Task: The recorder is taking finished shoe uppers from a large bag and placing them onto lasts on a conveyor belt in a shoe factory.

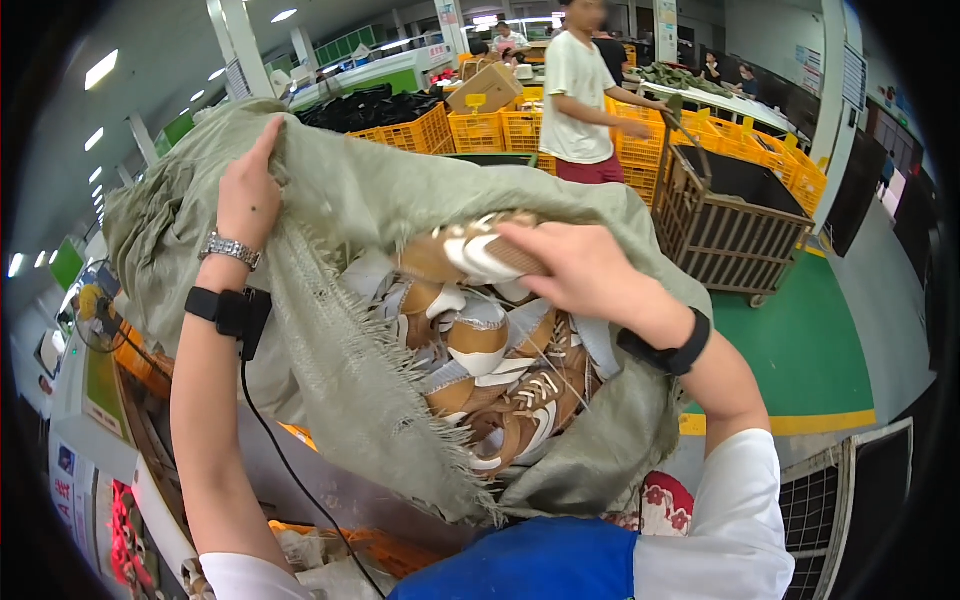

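Note:
A large grey-green woven sack (340,340) with frayed edges lies spread in front of me, its mouth turned toward me. Inside it are several brown and white shoe uppers (540,405), some laced, with pale grey lining showing. My right hand (590,270) grips another shoe upper (465,250) above the pile; that upper is blurred by motion. Up at the sack's left side, my left hand (250,195) holds the fabric, index finger stretched along it and the other fingers partly hidden. Loose threads cross the pile.
Beyond the sack, a person (585,100) in a white shirt stands by a wheeled cart (735,220). Yellow crates (480,133) line the back, one heaped with black material. A wire-mesh frame (815,510) is at lower right. A black cable (285,460) hangs from my left wrist.

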### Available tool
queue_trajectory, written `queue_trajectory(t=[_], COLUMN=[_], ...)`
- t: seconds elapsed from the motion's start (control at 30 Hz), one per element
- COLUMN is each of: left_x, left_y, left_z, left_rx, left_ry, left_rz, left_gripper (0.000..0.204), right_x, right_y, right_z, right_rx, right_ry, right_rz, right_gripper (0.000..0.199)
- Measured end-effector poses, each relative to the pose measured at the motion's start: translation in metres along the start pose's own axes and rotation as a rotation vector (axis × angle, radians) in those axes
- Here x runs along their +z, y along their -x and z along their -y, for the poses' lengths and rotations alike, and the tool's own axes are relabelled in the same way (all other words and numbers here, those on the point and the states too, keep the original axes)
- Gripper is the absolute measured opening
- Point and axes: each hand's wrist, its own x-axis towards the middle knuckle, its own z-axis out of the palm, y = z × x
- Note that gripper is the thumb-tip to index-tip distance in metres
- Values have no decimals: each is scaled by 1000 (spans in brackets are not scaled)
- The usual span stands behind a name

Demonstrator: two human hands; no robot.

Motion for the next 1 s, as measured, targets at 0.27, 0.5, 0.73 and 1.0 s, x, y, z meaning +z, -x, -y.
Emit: queue_trajectory(t=[0.27,0.5,0.73,1.0], left_x=[-17,14,31,13], left_y=[-5,25,35,56], left_z=[-8,-30,-33,-63], left_rx=[-54,-37,-4,63], left_ry=[407,348,354,356], left_rz=[-36,58,129,252], left_gripper=[58,51,51,48], right_x=[69,129,103,56], right_y=[-123,-105,-113,-23], right_z=[-37,-34,-59,-101], right_rx=[-103,-217,-225,-354], right_ry=[261,8,-348,286], right_rz=[-438,515,157,50], right_gripper=[37,25,19,27])
